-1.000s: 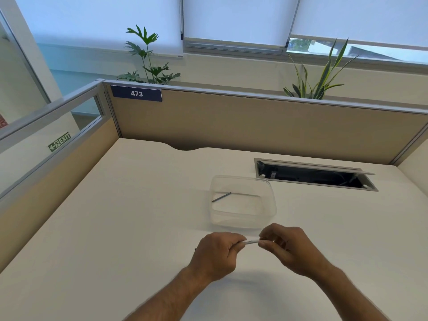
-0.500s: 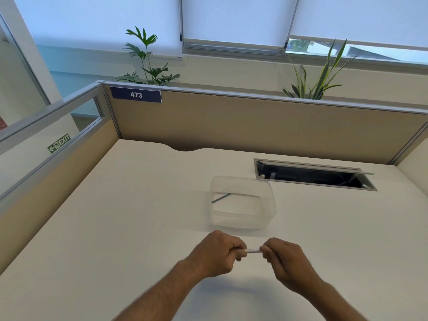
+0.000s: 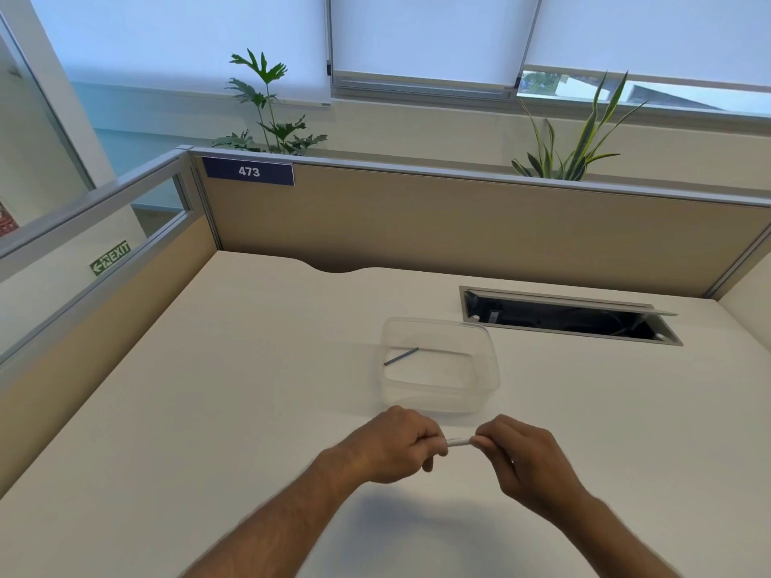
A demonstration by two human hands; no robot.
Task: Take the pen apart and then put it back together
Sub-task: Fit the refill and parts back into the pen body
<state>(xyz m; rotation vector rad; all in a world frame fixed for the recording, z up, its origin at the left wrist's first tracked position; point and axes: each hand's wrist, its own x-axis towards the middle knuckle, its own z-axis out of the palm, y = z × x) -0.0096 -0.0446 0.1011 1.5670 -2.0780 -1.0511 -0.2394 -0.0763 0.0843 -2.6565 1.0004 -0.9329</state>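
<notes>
A white pen [image 3: 459, 442] is held level just above the desk, only a short middle stretch showing between my fists. My left hand [image 3: 396, 446] is closed around its left end and my right hand [image 3: 521, 456] pinches its right end with the fingertips. Just beyond the hands stands a clear plastic container [image 3: 492, 369]. A thin dark rod-like pen part [image 3: 401, 356] lies inside it at the left. The pen's ends are hidden inside my hands.
The cream desk [image 3: 208, 410] is bounded by beige partition panels [image 3: 459, 227] at the back and left. An open cable hatch [image 3: 567, 317] is cut into the desk at the back right. Plants stand behind the partition.
Both hands with the pen drifted slightly toward me and a little lower, away from the container. The grip on the pen looks unchanged.
</notes>
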